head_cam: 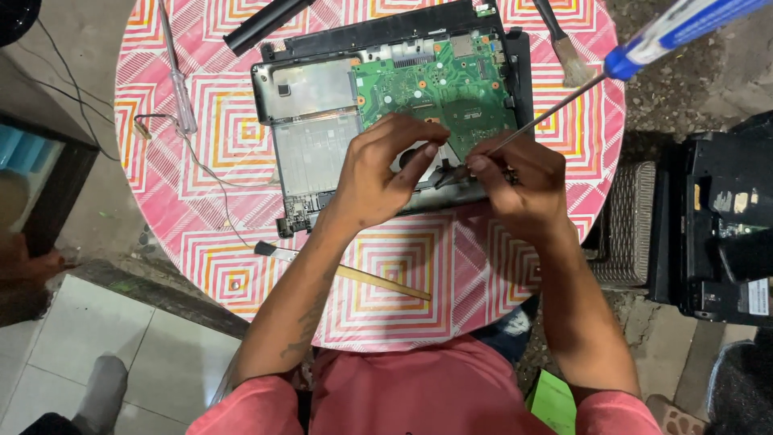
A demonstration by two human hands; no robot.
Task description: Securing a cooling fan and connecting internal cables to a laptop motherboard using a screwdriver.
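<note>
Near edge: flat wooden stick point(378, 281) lying on the patterned round bench point(241, 242).
Left hand point(378, 173): fingers curled, pressing the opened laptop base point(386, 113), seemingly steadying it.
Right hand point(523, 181): pinched shut on blue-handled screwdriver point(612, 68), thin steel shaft slanted down to the green motherboard point(443, 84).
Far edge: bristle brush point(568, 56), clear-handled screwdriver point(181, 93), black bar point(262, 26).

Bright, even overhead light; soft shadows; blurred edges.
</note>
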